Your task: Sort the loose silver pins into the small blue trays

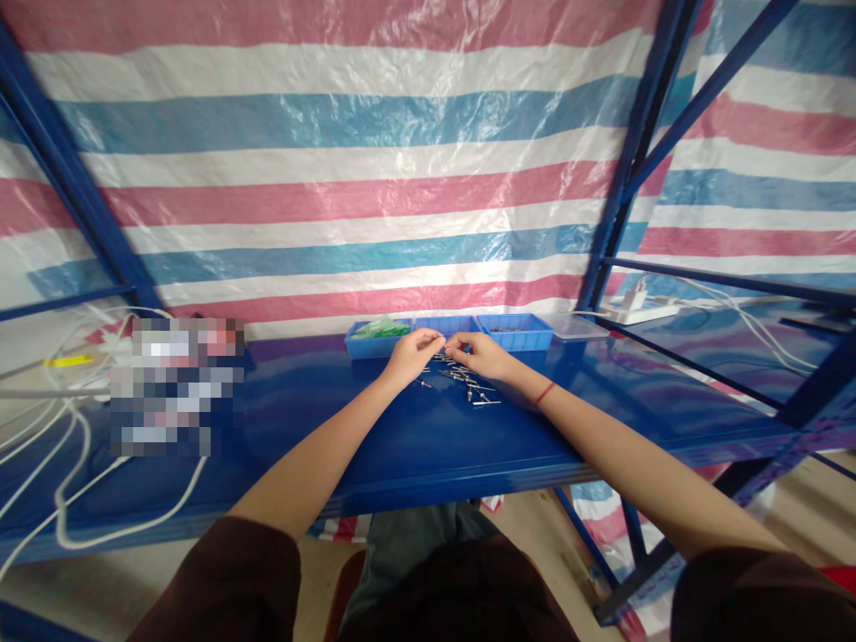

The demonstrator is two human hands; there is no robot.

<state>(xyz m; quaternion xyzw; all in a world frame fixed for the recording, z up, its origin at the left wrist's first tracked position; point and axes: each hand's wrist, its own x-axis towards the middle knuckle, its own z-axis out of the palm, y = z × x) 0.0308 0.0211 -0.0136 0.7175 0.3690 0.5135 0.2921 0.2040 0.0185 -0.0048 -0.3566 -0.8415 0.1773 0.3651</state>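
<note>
Above a loose pile of small silver blind rivets (468,379), thin pins with thicker heads, my two hands meet at the fingertips. My left hand (413,355) is closed in a pinch. Facing it, my right hand (480,354) has its thumb and fingers pressed together too. Whatever sits between the fingertips is too small to make out. Just behind the hands stand three joined blue bins: a left bin (353,346) with green plastic bags (381,328), a middle bin (445,322) mostly hidden by my hands, and a right bin (528,341) with a few small parts inside.
The blue metal table (300,374) carries a pixelated patch (177,383) and white cables (84,446) at left. A clear plastic lid (579,328) lies right of the bins, a white power strip (638,310) farther right. Blue posts (629,178) and striped sheeting (367,116) enclose the back.
</note>
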